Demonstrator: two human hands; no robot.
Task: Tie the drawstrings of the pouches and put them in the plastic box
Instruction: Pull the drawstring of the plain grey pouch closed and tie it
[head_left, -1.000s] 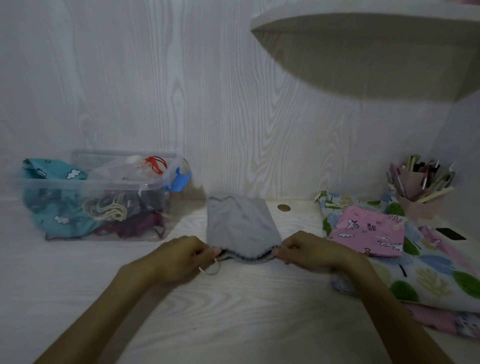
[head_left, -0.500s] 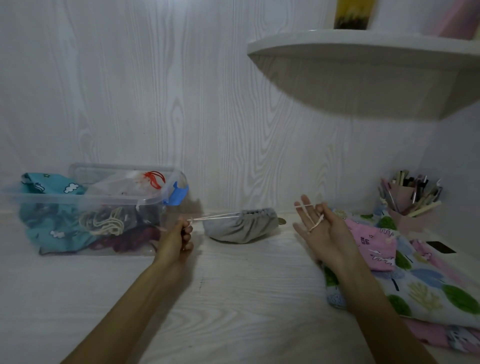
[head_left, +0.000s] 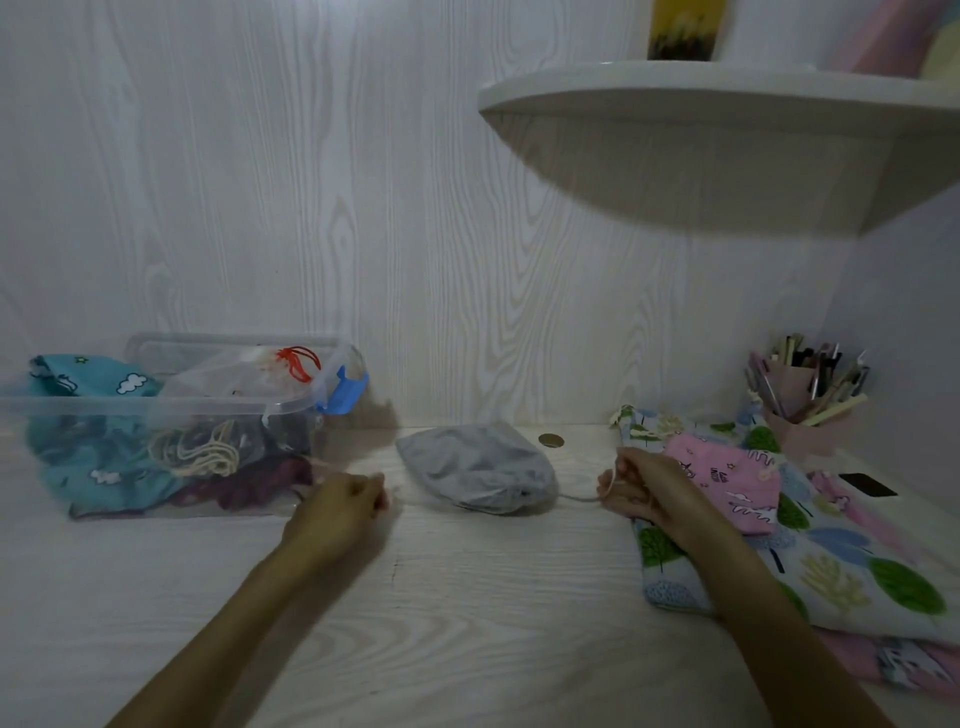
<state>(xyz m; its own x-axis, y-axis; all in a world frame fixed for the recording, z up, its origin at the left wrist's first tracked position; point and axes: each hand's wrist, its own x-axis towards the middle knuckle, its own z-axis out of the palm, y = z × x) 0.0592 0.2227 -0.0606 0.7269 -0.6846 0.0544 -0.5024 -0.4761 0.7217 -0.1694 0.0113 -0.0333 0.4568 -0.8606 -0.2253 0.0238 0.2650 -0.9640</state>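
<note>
The left end of the drawstring was blurred and could barely be traced between the left hand (head_left: 347, 503) and the grey pouch (head_left: 475, 468); only a faint pale line showed there. The left fingers were smeared by motion, so the exact grip could not be read, though they curled inward as if pinching that cord. The clear plastic box (head_left: 171, 410) ran off the frame at 9 o'clock, and its contents blended together behind the wall: a teal cloud-print pouch (head_left: 83, 382), a coil of cream cord (head_left: 200, 451) and something dark maroon. A yellow object on the shelf (head_left: 727, 111) was cut off at 12 o'clock.

The grey pouch lay on the pale surface (head_left: 467, 623) at the centre, its mouth gathered tight and turned toward 5 o'clock. From that mouth the right drawstring (head_left: 579, 498) ran out toward 3 o'clock into the right hand (head_left: 647, 493), whose fingers were curled around the cord, which looped up over the forefinger. The right hand rested against the edge of a folded tree-print cloth (head_left: 831, 571), with a pink pouch (head_left: 727, 488) on top of it at 3 o'clock. The left hand sat at 9 o'clock of the pouch, just in front of the box's near corner. A pink cup of pens (head_left: 802, 395) stood at 2 o'clock.
</note>
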